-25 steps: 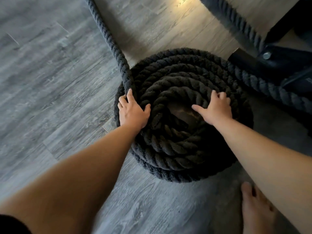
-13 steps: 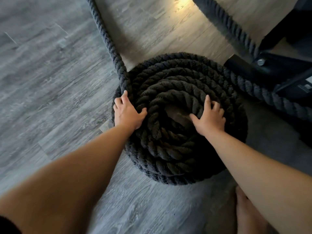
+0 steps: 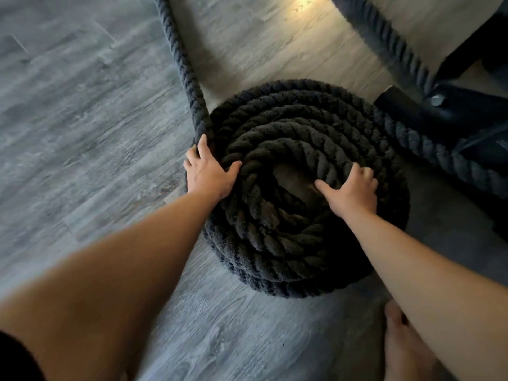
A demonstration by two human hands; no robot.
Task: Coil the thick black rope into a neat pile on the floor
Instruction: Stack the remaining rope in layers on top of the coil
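Coil (image 3: 299, 188) at frame ctr is pressed flat by both palms, fingers spread, nothing gripped: left hand (image 3: 209, 171) at its left edge where the free rope (image 3: 184, 67) enters from upper left, right hand (image 3: 351, 188) on inner turns; winding step judged underway, next wrap needs that slack drawn in

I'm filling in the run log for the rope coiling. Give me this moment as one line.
phase: coiling | rope coil: stacked on floor | left hand: flat on outer edge | right hand: flat on top | loose rope: uncoiled
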